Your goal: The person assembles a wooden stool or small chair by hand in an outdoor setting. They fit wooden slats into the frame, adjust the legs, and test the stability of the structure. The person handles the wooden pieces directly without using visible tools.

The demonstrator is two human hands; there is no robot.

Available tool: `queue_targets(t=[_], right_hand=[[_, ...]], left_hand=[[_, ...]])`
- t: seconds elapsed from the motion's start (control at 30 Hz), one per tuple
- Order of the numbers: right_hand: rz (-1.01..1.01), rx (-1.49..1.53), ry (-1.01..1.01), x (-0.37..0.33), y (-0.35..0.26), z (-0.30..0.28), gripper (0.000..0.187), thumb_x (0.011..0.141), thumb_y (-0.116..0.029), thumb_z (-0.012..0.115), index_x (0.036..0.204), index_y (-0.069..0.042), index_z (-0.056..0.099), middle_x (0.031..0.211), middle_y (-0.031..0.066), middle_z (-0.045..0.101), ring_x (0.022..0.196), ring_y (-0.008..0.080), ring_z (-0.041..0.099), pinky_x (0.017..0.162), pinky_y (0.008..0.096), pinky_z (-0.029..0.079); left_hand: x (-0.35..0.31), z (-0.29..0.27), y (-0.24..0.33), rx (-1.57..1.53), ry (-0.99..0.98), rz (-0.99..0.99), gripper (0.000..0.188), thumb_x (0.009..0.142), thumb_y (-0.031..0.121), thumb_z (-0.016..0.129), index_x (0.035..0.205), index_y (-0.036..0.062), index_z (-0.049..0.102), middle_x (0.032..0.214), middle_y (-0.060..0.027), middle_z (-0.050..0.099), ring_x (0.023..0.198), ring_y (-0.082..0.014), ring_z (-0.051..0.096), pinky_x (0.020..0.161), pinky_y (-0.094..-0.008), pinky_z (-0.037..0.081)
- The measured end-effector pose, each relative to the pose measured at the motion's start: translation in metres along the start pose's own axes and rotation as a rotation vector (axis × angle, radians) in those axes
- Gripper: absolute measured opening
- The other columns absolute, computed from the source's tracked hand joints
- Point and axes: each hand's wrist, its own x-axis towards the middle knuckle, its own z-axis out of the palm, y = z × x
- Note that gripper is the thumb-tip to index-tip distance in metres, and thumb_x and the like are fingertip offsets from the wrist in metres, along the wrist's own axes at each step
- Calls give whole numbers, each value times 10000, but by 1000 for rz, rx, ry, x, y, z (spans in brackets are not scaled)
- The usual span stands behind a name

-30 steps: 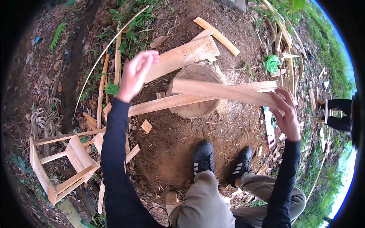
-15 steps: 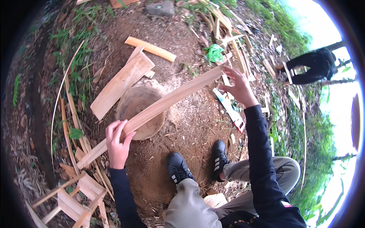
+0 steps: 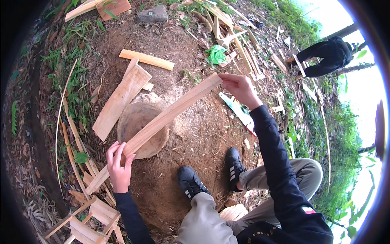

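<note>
A long, narrow wooden plank (image 3: pixel 174 107) slants between my hands, above a round tree stump (image 3: pixel 140 122). My left hand (image 3: pixel 119 168) is closed around it toward its lower left part, thumb on the near side. At the upper right end, my right hand (image 3: pixel 240 90) pinches the plank's tip between thumb and fingers. Left of the stump lies a wide flat board (image 3: pixel 122 97), its upper end resting over smaller wood pieces. Beyond it is a yellowish wooden strip (image 3: pixel 147 59). A handsaw (image 3: pixel 237 112) with a red end lies on the ground below my right hand.
A small wooden stool-like frame (image 3: pixel 91 225) stands at lower left beside long strips (image 3: pixel 77 150). Scrap wood (image 3: pixel 239 38), a green plastic bag (image 3: pixel 216 54) and a grey stone (image 3: pixel 152 14) lie farther off. A person in dark clothes (image 3: pixel 325 57) bends over at far right.
My right hand has drawn in and its fingers have closed on the plank's end. The plank has shifted slightly left in view. My left hand keeps its hold, a little lower in view.
</note>
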Motion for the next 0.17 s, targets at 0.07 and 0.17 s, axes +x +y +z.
queue_targets(t=[0.07, 0.17], right_hand=[[1, 29, 24, 0, -11, 2, 417, 808, 45, 657, 1219, -20, 631, 1096, 127, 702, 970, 143, 678, 874, 287, 542], [-35, -134, 17, 2, -13, 0, 394, 880, 6, 632, 1272, -22, 594, 1149, 119, 680, 1028, 136, 649, 899, 274, 533]], left_hand=[[-1, 0, 0, 12, -7, 1, 431, 802, 160, 749, 1203, 67, 623, 1160, -106, 548, 1160, -301, 535, 946, -418, 461], [-3, 2, -2, 38, -21, -1, 428, 825, 196, 733, 1217, 69, 618, 1170, -104, 547, 1181, -297, 521, 969, -426, 447]])
